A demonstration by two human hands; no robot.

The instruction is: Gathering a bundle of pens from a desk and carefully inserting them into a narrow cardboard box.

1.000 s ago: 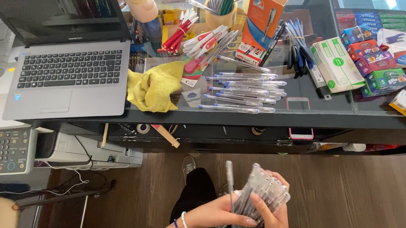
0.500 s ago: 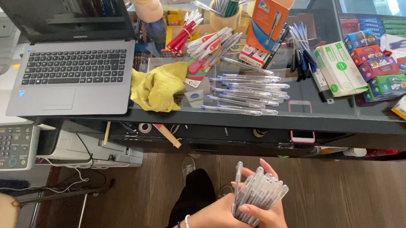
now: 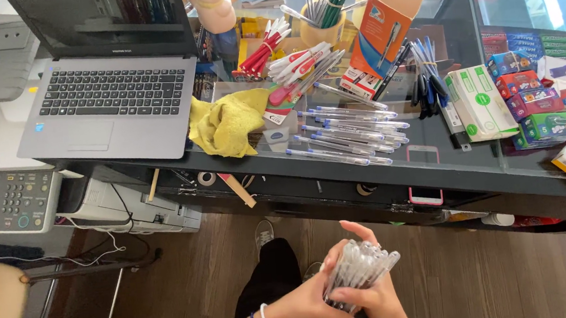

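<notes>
Both my hands hold a bundle of clear-barrelled pens (image 3: 361,268) low in the head view, above my lap. My left hand (image 3: 309,300), with bracelets on the wrist, wraps the bundle from the left. My right hand (image 3: 377,304) clasps it from below and the right. The pen tips point up and to the right. More pens of the same kind (image 3: 349,133) lie loose in a row on the glass counter (image 3: 434,166) above my hands.
On the counter: an open grey laptop (image 3: 108,106), a yellow cloth (image 3: 228,119), red-and-white pens (image 3: 295,66), an orange pen box (image 3: 384,27), a pen cup (image 3: 322,26), green-and-white boxes (image 3: 479,101), small coloured boxes (image 3: 530,100). A pink phone (image 3: 424,174) lies under the glass. A printer (image 3: 6,197) stands left.
The single pen sticking out at the left of the bundle has been drawn in. My hands have closed around the bundle and squared it, now tilted to the right.
</notes>
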